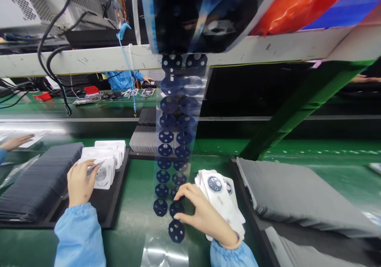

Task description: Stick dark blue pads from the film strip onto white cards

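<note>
My left hand (pixel 80 181) is at the left tray, thumb and fingers pinched on the edge of a white phone back cover. Beside it stand more white back covers (pixel 104 173) with round camera areas. My right hand (pixel 205 215) reaches over the hanging clear film strip (pixel 193 134), thumb and forefinger apart on either side of a dark octagonal sticker (pixel 176 208). Another such sticker (pixel 176 231), with several round holes, sits at the strip's lower end. Under and behind my right wrist lies a fanned pile of white covers (pixel 222 201) with dark stickers on their camera areas.
A black tray (pixel 119 195) at left carries a row of dark panels (pixel 41 179). Grey sheets (pixel 300 195) lie in the right tray. The film roll (pixel 205 17) hangs from a white shelf beam (pixel 268 48). Another person's hand (pixel 18 142) is at far left.
</note>
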`<control>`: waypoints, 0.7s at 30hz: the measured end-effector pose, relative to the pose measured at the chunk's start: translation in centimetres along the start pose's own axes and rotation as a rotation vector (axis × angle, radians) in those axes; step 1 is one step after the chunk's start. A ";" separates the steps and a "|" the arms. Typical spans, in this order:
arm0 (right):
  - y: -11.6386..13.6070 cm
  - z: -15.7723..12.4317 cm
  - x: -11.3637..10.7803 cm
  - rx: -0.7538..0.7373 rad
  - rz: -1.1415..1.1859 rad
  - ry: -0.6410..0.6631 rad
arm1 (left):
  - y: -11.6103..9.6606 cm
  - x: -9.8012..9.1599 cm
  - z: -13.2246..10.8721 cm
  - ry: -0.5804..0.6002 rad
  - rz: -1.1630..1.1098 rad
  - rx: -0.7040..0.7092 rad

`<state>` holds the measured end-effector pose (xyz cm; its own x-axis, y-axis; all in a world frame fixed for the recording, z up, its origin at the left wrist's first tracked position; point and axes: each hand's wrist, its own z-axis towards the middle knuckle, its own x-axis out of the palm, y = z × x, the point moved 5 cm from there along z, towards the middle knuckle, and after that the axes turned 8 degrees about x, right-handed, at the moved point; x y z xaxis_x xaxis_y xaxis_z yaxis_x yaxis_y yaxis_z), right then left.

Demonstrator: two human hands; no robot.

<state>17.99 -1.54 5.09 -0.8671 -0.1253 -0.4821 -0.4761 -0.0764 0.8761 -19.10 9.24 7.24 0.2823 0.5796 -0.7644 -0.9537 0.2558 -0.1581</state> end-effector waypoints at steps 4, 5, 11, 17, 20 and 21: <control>-0.8 0.3 -0.1 0.090 -0.014 -0.098 | -0.8 -2.9 -0.9 -0.382 -0.192 -0.353; -1.2 0.3 -0.4 0.115 -0.017 -0.165 | -1.0 -3.5 -1.1 -0.508 -0.299 -0.430; -2.7 0.8 0.4 0.200 0.283 -0.008 | -5.6 1.6 -0.9 -0.042 -1.279 -0.754; -3.4 1.5 0.8 0.255 0.548 -0.049 | -14.1 5.6 -3.9 0.849 -1.603 -0.612; -3.4 1.7 -0.1 0.226 0.626 -0.228 | -16.3 6.4 -5.7 1.023 -1.665 -0.557; -3.5 1.7 -0.3 0.225 0.640 -0.284 | -16.9 6.5 -6.3 1.092 -1.702 -0.518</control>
<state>19.64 0.46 2.19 -0.9754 0.1864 0.1176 0.1439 0.1347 0.9804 -1.81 3.87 0.99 0.7318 -0.5821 0.3545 0.1379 -0.3830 -0.9134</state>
